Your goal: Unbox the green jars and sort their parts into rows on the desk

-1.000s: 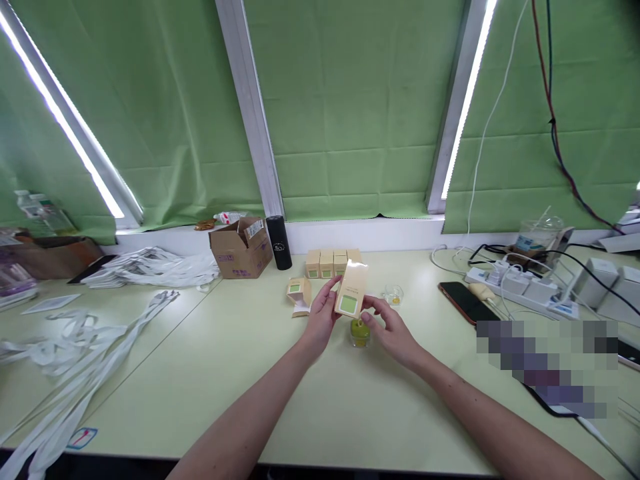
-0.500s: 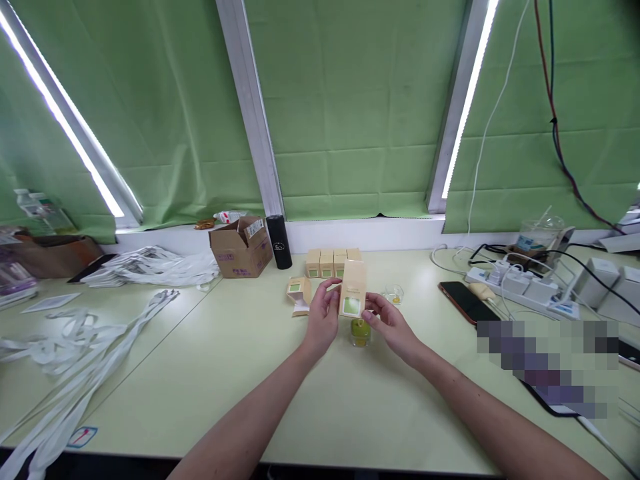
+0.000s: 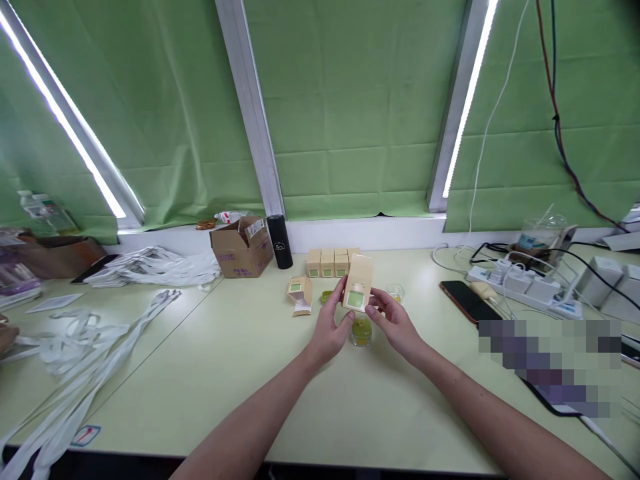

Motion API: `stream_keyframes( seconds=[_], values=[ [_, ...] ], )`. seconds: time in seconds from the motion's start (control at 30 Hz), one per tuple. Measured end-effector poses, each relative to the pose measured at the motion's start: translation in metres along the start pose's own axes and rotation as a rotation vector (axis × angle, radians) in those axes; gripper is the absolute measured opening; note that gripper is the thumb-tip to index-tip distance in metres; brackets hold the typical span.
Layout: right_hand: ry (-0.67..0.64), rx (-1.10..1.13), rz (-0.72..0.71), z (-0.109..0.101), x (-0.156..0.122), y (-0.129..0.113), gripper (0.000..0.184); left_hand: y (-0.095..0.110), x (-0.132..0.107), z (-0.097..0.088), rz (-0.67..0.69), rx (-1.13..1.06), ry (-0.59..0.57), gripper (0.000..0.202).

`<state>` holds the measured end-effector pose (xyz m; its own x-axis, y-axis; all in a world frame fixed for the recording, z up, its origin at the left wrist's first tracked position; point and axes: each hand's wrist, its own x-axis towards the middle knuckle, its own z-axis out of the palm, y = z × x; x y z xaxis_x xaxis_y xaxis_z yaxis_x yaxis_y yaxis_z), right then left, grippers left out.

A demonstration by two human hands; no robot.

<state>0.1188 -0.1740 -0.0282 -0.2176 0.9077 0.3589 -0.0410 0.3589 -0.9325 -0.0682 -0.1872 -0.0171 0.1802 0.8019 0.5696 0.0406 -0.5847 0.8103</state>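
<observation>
Between my two hands is a small tan cardboard box (image 3: 358, 283) with a green square on its front, its top flap raised. My left hand (image 3: 331, 324) grips its left side, and my right hand (image 3: 393, 320) pinches its lower right corner. Just beneath it, a small glass jar (image 3: 361, 332) with green and yellow in it stands on the table. A green piece (image 3: 327, 296) shows partly behind my left fingers. Past my right hand lies a clear glass or plastic cup (image 3: 396, 292). An opened tan box (image 3: 300, 295) rests left of my hands.
Several closed tan boxes (image 3: 321, 263) stand in a row behind. A brown carton (image 3: 242, 248) and black bottle (image 3: 279, 241) are at the back. White straps (image 3: 115, 347) cover the left side. A phone (image 3: 469, 301) and power strip (image 3: 525, 290) lie right. Another person's hand (image 3: 7, 335) shows at the left edge.
The held box has shifted slightly right and tilted, and my left thumb has come to its lower front edge. A green piece is uncovered behind my left hand. Another person's hand has appeared far left.
</observation>
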Motion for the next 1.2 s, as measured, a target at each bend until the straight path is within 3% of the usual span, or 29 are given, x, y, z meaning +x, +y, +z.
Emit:
stream_keyframes(
  seconds=[0.67, 0.93, 1.2],
  values=[
    [0.032, -0.064, -0.008, 0.002, -0.002, -0.001, 0.052, 0.006, 0.001, 0.003, -0.043, -0.061, -0.026, 0.069],
    [0.041, 0.188, 0.123, 0.000, 0.000, -0.012, 0.062, 0.004, 0.002, 0.001, -0.030, -0.046, -0.037, 0.088],
    [0.018, 0.297, 0.136, 0.001, 0.001, -0.018, 0.057, 0.011, 0.001, 0.006, -0.002, 0.203, 0.069, 0.067]
  ],
)
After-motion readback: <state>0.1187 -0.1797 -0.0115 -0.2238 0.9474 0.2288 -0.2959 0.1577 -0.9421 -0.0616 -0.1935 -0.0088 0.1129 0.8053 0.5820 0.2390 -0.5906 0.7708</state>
